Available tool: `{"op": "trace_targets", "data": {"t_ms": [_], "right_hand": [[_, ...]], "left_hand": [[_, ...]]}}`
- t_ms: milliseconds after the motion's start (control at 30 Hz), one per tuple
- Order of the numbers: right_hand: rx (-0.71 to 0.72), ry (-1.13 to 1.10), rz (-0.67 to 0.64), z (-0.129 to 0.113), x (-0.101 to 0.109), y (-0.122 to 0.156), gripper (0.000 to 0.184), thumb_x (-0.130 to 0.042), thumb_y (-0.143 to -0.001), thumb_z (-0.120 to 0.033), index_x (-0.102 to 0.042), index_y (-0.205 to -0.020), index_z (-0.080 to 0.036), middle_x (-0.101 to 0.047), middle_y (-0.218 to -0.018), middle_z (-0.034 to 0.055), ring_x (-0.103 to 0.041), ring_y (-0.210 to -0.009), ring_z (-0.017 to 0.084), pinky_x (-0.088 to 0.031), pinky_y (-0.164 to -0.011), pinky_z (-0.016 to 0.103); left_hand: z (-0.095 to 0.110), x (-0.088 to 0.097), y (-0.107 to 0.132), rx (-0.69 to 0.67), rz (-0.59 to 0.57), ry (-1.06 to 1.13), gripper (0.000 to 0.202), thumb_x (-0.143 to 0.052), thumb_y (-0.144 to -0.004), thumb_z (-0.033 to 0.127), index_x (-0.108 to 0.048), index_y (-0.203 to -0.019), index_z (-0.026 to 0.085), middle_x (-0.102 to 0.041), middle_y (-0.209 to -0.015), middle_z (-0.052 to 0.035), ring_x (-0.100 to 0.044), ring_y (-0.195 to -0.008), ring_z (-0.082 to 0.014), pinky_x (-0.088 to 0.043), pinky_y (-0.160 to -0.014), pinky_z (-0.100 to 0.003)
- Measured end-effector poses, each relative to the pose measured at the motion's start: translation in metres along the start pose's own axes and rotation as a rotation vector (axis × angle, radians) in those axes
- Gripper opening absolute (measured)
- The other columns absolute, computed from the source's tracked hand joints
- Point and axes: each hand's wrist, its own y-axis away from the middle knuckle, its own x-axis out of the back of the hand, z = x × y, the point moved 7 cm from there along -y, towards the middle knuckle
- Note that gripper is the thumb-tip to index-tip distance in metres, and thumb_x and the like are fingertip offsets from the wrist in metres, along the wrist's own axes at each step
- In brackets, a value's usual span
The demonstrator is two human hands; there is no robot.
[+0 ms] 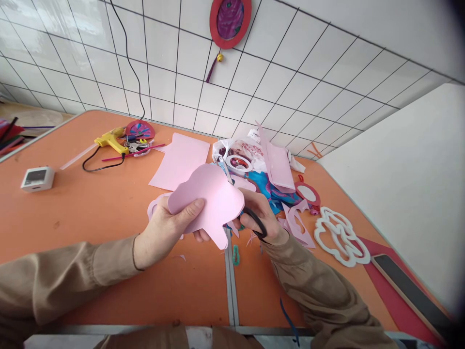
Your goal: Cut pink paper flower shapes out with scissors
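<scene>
A pink foam-like sheet [207, 194], cut to a wavy cloud-like outline with a tab at the lower right, is pinched in my left hand [174, 220], thumb on top and fingers beneath. My right hand [261, 213] grips scissors [259, 225] by their black handles. The metal blades point up and away along the sheet's right edge and are partly hidden by it. Beneath the sheet, part of another pink cut piece [154, 206] shows by my left wrist. Pink offcuts [300, 225] lie right of my right hand.
A yellow glue gun [112, 140] and a white box-like device [38, 178] stand at the left. Behind my hands are a pink sheet [187, 157], a plastic bag [250, 150] and blue patterned fabric [267, 186]. White cloud-shaped frames [339, 237] and a green clip [236, 254] lie nearer.
</scene>
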Motion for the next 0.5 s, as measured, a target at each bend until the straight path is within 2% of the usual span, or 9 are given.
{"op": "trace_targets", "data": {"t_ms": [100, 267, 500], "right_hand": [[-0.03, -0.009, 0.016, 0.0022, 0.001, 0.0, 0.037, -0.076, -0.077, -0.055, -0.06, -0.08, -0.022, -0.051, -0.059, -0.0011, -0.046, -0.045, 0.013, -0.04, -0.043, 0.03], [0.013, -0.052, 0.004, 0.0027, 0.0006, 0.0005, 0.034, -0.076, -0.079, -0.049, -0.06, -0.084, -0.02, -0.049, -0.061, -0.0028, -0.046, -0.045, 0.011, -0.038, -0.04, 0.026], [0.029, -0.022, 0.015, 0.0031, -0.0007, -0.0002, 0.036, -0.075, -0.082, -0.05, -0.061, -0.087, -0.018, -0.048, -0.06, -0.0038, -0.046, -0.044, 0.009, -0.041, -0.04, 0.025]], "left_hand": [[0.0021, 0.0009, 0.0003, 0.012, 0.016, -0.046, 0.045, -0.065, -0.09, 0.047, -0.069, -0.06, 0.013, -0.069, -0.052, -0.0076, -0.063, -0.047, -0.0157, -0.047, -0.048, -0.024], [0.003, 0.0012, -0.0002, 0.04, 0.027, -0.1, 0.048, -0.064, -0.089, 0.05, -0.069, -0.058, 0.013, -0.069, -0.053, -0.0098, -0.062, -0.049, -0.0167, -0.05, -0.051, -0.026], [0.003, 0.0018, -0.0006, 0.014, 0.044, -0.072, 0.046, -0.065, -0.089, 0.049, -0.069, -0.06, 0.014, -0.069, -0.052, -0.0074, -0.062, -0.048, -0.0159, -0.048, -0.047, -0.024]]}}
